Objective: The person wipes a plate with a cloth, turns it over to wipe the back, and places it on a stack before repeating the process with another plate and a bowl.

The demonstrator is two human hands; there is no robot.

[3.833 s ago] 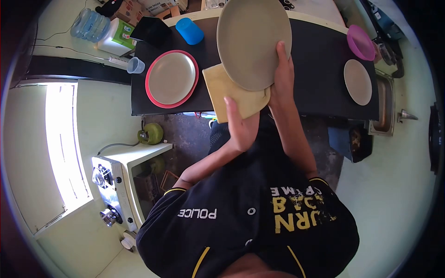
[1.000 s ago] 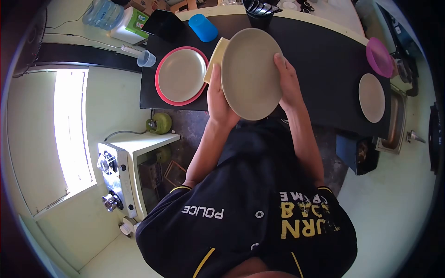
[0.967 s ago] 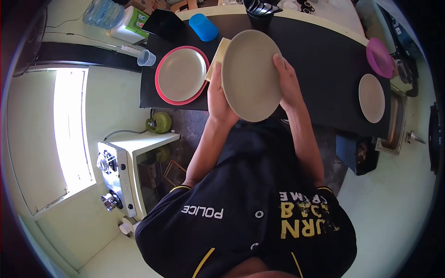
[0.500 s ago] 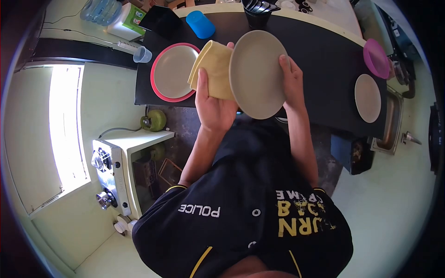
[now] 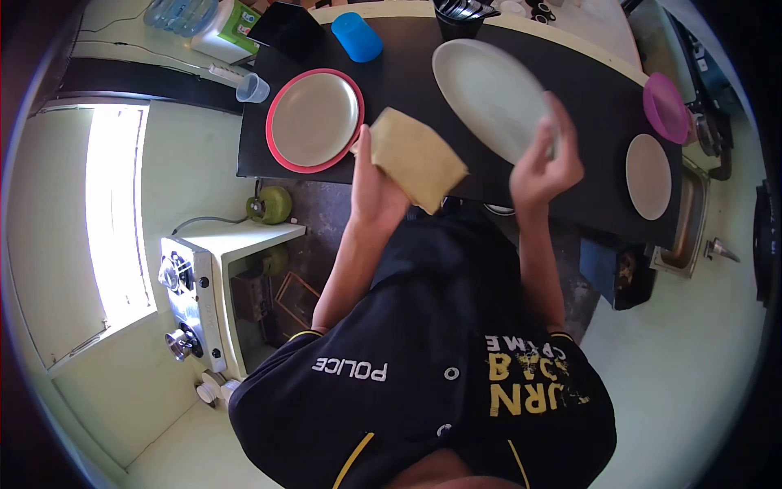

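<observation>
My left hand [image 5: 377,186] is closed on a folded yellow cloth [image 5: 417,155], thumb on top, near the front edge of the dark table. To its right, my right hand [image 5: 550,163] grips a grey-beige plate [image 5: 493,96] by its lower right rim. The plate is tilted, a little blurred, and apart from the cloth. Left of the cloth, another beige plate [image 5: 314,120] lies on a larger red plate [image 5: 271,134]. A third beige plate [image 5: 648,177] rests at the table's right end.
A blue cup [image 5: 357,37], a black box [image 5: 285,31] and a black holder with utensils [image 5: 458,24] stand along the far edge. A pink bowl [image 5: 665,107] is at the right, near the sink [image 5: 692,213]. A stove [image 5: 192,306] stands at the left.
The held plate has moved right and away from the cloth, and tilted. The cloth in my left hand has shifted right and slightly down, and its shape has changed.
</observation>
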